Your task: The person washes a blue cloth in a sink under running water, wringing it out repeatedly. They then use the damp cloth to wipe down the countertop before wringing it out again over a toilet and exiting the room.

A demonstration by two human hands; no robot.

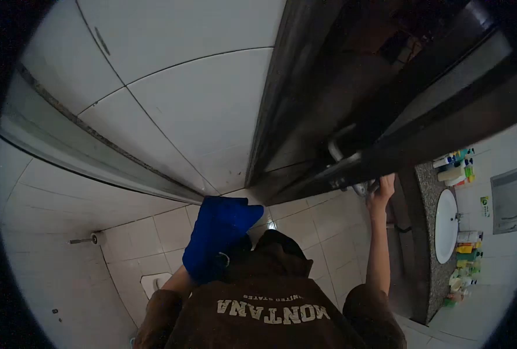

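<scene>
A blue cloth [219, 230] with a small pale loop wraps over the end of my left forearm, in front of my body. Beneath it my left hand is hidden, so its fingers do not show. Off to the right, my right hand [382, 192] is closed around the metal handle [360, 189] of a dark door [433, 136]. The door stands ajar, with another lever handle [335, 152] on its other face. Fingers of my right hand curl at the door's near side and are partly in shadow.
A dark door frame [264, 99] meets the white tiled wall [200, 93]. Rightward, a speckled counter [427, 244] carries a white washbasin [446, 227] and several bottles [468, 250]. Pale floor tiles [305, 227] lie below; a white floor fixture [153, 283] is at lower left.
</scene>
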